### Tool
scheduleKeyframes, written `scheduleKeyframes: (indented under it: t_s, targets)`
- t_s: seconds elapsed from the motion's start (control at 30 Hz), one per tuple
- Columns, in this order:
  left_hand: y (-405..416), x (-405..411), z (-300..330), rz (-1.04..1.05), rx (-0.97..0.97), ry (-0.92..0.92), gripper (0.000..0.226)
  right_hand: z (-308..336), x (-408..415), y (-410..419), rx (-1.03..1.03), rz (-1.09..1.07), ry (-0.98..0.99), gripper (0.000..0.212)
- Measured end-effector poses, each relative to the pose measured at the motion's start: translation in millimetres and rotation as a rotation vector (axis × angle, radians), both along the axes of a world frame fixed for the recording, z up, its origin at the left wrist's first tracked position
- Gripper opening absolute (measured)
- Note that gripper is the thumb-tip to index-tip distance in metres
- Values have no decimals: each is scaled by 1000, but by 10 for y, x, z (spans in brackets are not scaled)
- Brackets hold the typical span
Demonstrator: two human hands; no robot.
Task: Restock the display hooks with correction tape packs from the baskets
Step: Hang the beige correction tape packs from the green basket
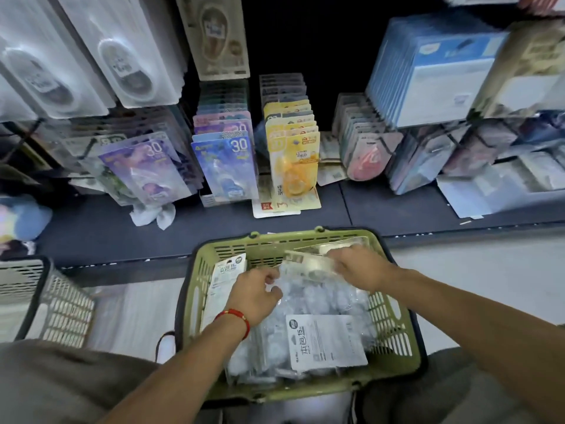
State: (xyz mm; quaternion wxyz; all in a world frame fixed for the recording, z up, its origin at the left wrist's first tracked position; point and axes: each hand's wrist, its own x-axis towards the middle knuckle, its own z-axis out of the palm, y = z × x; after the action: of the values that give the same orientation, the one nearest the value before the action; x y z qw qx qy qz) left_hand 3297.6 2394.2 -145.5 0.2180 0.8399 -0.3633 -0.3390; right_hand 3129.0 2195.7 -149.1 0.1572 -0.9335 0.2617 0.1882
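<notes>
A green basket [394, 341] sits on the floor in front of me, full of clear-wrapped correction tape packs [321, 304]. Both hands are inside it. My left hand [255, 296], a red string on its wrist, curls its fingers at the edge of the clear wrapping. My right hand [357, 267] grips a pack [308, 263] at the far side of the basket. A white-backed pack [325, 341] lies face down on top. Display hooks [224, 166] above the dark shelf carry blue, purple and yellow tape packs.
A grey basket [46, 301] stands at the left on the floor. The dark shelf ledge [397, 209] runs across behind the green basket, with loose packs and a crumpled wrapper lying on it. More hanging stock fills the racks at left and right. My knees frame the bottom.
</notes>
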Motion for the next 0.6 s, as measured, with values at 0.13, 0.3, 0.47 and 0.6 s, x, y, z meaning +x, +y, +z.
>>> scheduleKeyframes:
  t_s: [0.13,0.3,0.47,0.6]
  targets:
    - [-81,-93,40,382,-128,549,41,311,9,126,624,-336,-357,17]
    - [-71,-179,69,496,-363,924,25,295,137,309,585,-369,-477,13]
    - [33,-10,24,676,-379,854,29,117,33,-96,-431,19,-31,36]
    - [91,124,10,769,-403,877,31,126,-34,-233,-297,-168,-61,32]
